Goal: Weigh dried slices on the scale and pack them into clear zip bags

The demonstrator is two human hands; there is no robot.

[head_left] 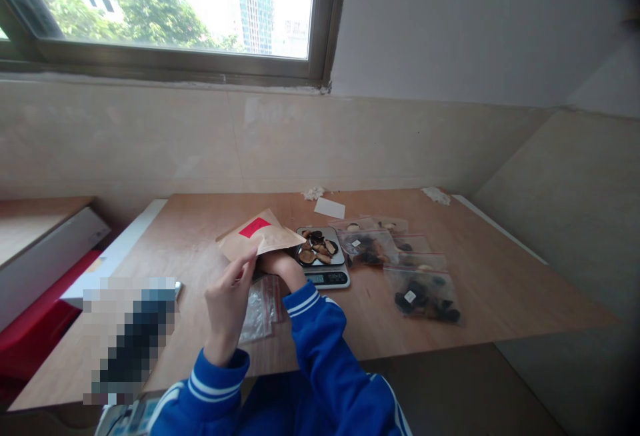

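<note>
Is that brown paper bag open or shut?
Open: the left hand pinches the edge of the brown paper bag, and the right hand reaches in at its mouth, fingers hidden from view.

The 1 head-worn view looks from behind the near edge of the worktop (pixel 500 289), facing forward and down across it. It sits close: blue sleeves (pixel 320 336) enter from the bottom, with the left hand (pixel 227 303) and right hand (pixel 281 266) near the middle. It spans wide, catching the worktop's 4 corners, the wall (pixel 400 143) beyond the far edge and a window (pixel 175 3).
</note>
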